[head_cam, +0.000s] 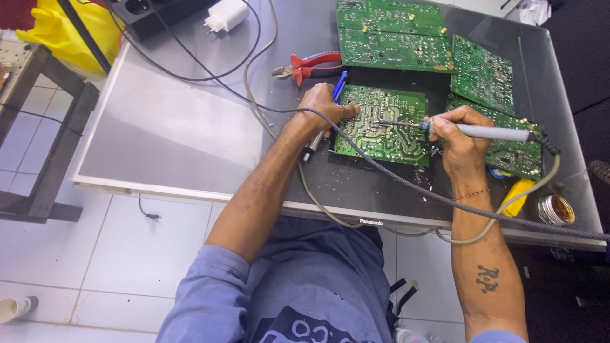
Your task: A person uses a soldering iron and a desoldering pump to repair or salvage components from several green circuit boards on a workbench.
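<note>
My right hand (459, 134) grips a grey-handled soldering iron (489, 131), its tip resting on the solder side of a green circuit board (381, 125) that lies flat on a grey panel. My left hand (324, 105) presses on that board's left edge and holds a blue and black desoldering pump (325, 117) whose body runs under the palm. The iron's braided cord (406, 181) crosses the panel below the board.
Three more green boards (394, 33) (483, 71) (516, 147) lie behind and to the right. Red-handled pliers (310, 66) sit behind my left hand. A flux tin (555, 209) and a yellow object (520, 194) sit at right. A white charger (223, 15) and a black power strip (152, 13) are at the back.
</note>
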